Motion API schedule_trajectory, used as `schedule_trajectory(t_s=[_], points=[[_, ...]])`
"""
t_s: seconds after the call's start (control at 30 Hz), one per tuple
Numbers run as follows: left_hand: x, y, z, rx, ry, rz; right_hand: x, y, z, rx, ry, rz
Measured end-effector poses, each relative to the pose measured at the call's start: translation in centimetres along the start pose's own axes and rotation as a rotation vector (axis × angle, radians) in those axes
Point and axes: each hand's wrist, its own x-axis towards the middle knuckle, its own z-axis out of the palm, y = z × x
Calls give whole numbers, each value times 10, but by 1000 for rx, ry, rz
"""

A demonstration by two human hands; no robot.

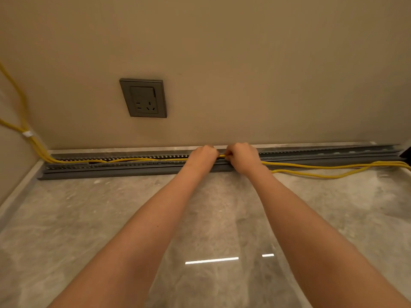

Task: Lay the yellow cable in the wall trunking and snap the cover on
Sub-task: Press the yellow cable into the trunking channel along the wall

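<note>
A grey slotted trunking (124, 157) runs along the foot of the beige wall, open on top. The yellow cable (315, 166) lies inside it on the left stretch and trails loose over the floor on the right. My left hand (203, 155) and my right hand (242, 156) sit side by side over the trunking's middle, fingers curled down, both gripping the cable between them. A long grey strip, apparently the cover (106, 174), lies on the floor just in front of the trunking.
A grey wall socket (144, 98) sits above the trunking at left. More yellow cable, bound with a white tag (27, 134), climbs the left corner. Polished marble floor (89, 218) spreads in front. A dark object (405, 152) shows at the right edge.
</note>
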Motion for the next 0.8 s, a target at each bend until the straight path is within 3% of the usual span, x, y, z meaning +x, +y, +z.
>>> schedule_trajectory(t_s=[0.17, 0.53, 0.8], points=[[2, 12, 1, 73, -40, -71, -5, 23, 3, -62, -61, -174], [-1, 30, -14, 70, -176, -247, -14, 68, -17, -103, -88, -139], [0, 36, -15, 101, -226, -301, -9, 85, -17, -158, -17, -280]])
